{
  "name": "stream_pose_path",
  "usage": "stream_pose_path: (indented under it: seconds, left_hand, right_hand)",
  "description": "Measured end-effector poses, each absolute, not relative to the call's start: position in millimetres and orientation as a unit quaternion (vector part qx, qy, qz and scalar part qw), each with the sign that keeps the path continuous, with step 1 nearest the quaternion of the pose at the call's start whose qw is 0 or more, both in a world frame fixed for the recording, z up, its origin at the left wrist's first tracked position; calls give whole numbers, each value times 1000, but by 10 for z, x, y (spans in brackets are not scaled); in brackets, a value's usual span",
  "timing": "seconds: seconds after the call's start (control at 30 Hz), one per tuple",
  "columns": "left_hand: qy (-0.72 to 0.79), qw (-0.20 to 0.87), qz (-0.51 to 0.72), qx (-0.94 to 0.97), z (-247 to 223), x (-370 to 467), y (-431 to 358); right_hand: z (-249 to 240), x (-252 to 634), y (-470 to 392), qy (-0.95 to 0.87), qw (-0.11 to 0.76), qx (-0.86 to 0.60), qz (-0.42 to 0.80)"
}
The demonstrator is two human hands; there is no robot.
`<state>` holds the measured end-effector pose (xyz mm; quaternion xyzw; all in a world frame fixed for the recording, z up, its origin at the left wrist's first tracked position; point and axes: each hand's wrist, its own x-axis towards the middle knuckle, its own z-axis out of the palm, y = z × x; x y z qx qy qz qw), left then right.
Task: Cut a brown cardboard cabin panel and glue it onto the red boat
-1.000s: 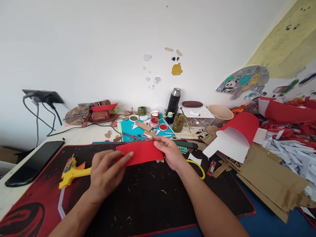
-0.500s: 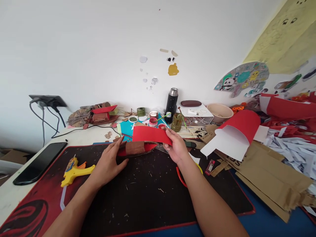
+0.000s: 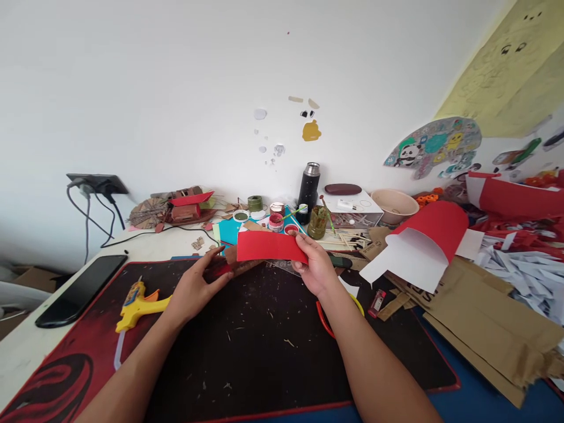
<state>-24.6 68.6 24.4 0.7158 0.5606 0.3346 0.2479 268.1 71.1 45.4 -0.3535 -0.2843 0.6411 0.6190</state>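
Note:
A rectangular strip of red paper [image 3: 267, 245] is pinched at its right end by my right hand [image 3: 316, 265], held level above the back of the mat. My left hand [image 3: 197, 289] has its thumb and fingers around the near end of a small boat-shaped cardboard model [image 3: 231, 256] with a brown cover and red inside. The paper hides much of the model, and I cannot tell whether the two touch. Left of my left hand lies a yellow glue gun [image 3: 136, 306]. Scissors with red and yellow handles [image 3: 325, 322] lie partly under my right forearm.
Behind my hands stand open paint jars [image 3: 276, 221], a black thermos [image 3: 309, 187] and a jar of murky liquid [image 3: 317, 223]. Rolled red paper [image 3: 440, 235] and brown cardboard [image 3: 480, 311] fill the right. A phone [image 3: 81, 291] lies at left; a lighter [image 3: 377, 303] is by the scissors.
The model has turned and tilted in my left hand, its far end now mostly behind the red strip. The strip is more level, and the view has shifted slightly.

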Motion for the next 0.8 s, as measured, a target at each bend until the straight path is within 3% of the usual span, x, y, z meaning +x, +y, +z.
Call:
stream_pose_path:
  seconds: [0.13,0.3,0.5,0.8]
  left_hand:
    - [562,309,380,666,281,-252,711]
    - [571,345,418,617,349,-273,742]
    - [577,363,437,586,388,-272,741]
    - [574,378,443,575,408,-239,731]
  right_hand:
    - [463,2671,685,-306,592,-358,654]
    - [453,2624,598,-412,477,-386,674]
    - [342,2556,570,-627,298,-468,548]
    - [293,2498,551,-651,290,-494,498]
